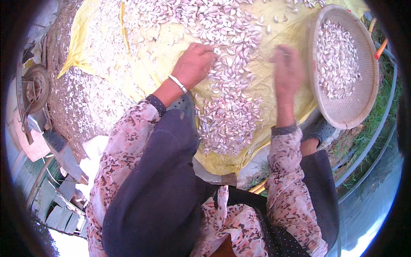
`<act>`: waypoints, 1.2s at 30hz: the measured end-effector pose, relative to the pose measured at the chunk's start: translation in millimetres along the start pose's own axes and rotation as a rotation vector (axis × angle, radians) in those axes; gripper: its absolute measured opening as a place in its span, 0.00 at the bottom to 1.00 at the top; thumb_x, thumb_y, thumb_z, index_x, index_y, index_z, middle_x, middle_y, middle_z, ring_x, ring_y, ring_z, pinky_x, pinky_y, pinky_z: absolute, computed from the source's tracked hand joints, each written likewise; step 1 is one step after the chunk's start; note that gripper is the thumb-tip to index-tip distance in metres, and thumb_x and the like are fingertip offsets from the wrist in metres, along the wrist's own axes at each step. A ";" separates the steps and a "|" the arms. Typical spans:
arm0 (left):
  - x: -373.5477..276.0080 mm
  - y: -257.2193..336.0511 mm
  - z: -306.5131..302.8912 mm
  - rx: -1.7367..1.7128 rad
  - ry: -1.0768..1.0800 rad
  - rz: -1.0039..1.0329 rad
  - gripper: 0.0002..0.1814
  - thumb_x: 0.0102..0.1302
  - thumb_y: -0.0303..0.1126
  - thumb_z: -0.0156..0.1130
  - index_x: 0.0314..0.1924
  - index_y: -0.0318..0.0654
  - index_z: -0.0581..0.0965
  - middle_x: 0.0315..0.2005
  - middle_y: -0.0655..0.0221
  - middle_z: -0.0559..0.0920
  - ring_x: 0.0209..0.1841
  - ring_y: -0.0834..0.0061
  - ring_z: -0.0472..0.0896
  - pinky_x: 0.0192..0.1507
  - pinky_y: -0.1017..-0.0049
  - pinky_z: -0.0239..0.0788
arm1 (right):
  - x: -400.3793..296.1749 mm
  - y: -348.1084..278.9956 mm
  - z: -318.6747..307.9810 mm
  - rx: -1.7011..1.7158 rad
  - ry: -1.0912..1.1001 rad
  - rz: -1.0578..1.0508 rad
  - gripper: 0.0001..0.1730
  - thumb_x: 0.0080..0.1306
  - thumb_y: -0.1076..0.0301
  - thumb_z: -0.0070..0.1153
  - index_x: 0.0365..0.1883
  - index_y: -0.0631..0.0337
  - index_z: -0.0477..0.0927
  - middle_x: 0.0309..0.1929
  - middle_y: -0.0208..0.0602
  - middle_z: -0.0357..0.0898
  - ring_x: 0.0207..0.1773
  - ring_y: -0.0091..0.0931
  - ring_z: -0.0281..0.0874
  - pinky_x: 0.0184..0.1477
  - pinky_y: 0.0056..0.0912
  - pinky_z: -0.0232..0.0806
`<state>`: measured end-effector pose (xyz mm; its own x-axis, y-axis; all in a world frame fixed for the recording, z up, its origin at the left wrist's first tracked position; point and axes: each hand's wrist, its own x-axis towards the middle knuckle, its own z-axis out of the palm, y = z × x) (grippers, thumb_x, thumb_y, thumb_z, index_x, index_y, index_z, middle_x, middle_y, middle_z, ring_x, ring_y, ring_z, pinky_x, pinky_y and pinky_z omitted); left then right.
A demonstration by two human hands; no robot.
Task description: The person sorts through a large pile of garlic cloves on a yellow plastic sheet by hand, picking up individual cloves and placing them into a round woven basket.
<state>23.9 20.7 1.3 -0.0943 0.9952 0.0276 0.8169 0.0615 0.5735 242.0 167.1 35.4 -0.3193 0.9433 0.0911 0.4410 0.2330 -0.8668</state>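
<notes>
Curled fingers of my left hand rest at the left edge of a strip of loose garlic cloves; whether a clove is pinched there is hidden. My right hand is blurred, over the yellow sheet between the cloves and a round woven basket. Its fingers are bent, and I cannot make out anything in them. Whitish peeled-looking cloves lie inside the tilted basket. Between my knees sits a pile of smaller purplish cloves, joined to the strip above it.
A larger spread of cloves covers the sheet's far part. Pale papery skins litter the ground at left, near a wheel. Beyond the basket are an orange-tipped handle, grass and a curved grey pipe.
</notes>
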 end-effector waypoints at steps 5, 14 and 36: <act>-5.4 -10.4 -11.7 -0.062 0.067 -0.103 0.17 0.59 0.24 0.63 0.50 0.44 0.81 0.49 0.62 0.80 0.52 0.59 0.76 0.56 0.66 0.70 | 44.0 -23.4 -83.7 -0.239 0.385 0.046 0.14 0.65 0.78 0.59 0.50 0.65 0.80 0.44 0.39 0.81 0.29 0.21 0.80 0.34 0.20 0.71; 44.7 -27.6 -4.5 -0.015 0.189 -0.134 0.14 0.61 0.32 0.63 0.48 0.44 0.82 0.45 0.63 0.81 0.51 0.58 0.76 0.54 0.63 0.71 | 40.9 11.8 61.9 -0.202 -0.154 -0.267 0.17 0.63 0.67 0.62 0.51 0.54 0.82 0.47 0.39 0.81 0.41 0.33 0.82 0.47 0.33 0.72; 34.6 -49.0 -18.1 -0.188 0.228 -0.497 0.15 0.56 0.31 0.68 0.45 0.43 0.84 0.35 0.63 0.84 0.37 0.65 0.84 0.44 0.69 0.76 | 78.3 58.0 39.7 -0.350 -0.158 -0.155 0.21 0.63 0.65 0.61 0.55 0.58 0.80 0.46 0.47 0.79 0.54 0.39 0.74 0.57 0.41 0.67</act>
<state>-29.7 50.8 -11.0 -0.5782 0.8072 -0.1185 0.5297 0.4819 0.6980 209.3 245.1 -27.2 -0.5175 0.8489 0.1075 0.6272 0.4617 -0.6272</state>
